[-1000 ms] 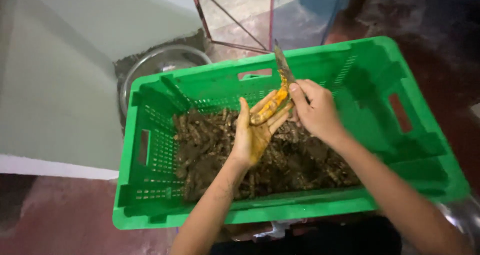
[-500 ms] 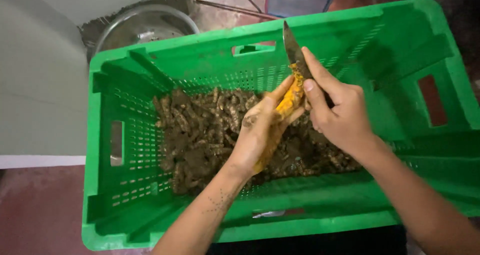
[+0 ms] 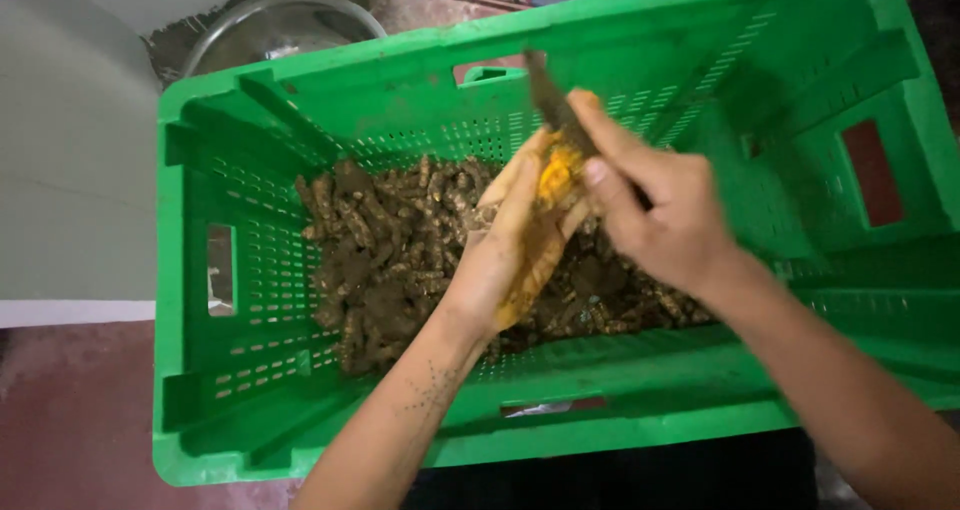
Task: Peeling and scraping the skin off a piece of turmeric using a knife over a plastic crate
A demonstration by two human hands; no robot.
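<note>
At the centre of the frame, the left hand (image 3: 510, 250) grips an orange root (image 3: 553, 177) while the right hand (image 3: 655, 210) presses a knife (image 3: 548, 95) against it. Both are above a green crate (image 3: 300, 100) holding muddy roots (image 3: 390, 240). A metal bowl (image 3: 270, 25) sits at upper left.

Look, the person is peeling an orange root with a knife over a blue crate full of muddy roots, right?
Not quite: the head view shows a green crate, not blue. The left hand holds the orange root, the right hand holds the knife, above the muddy roots.
</note>
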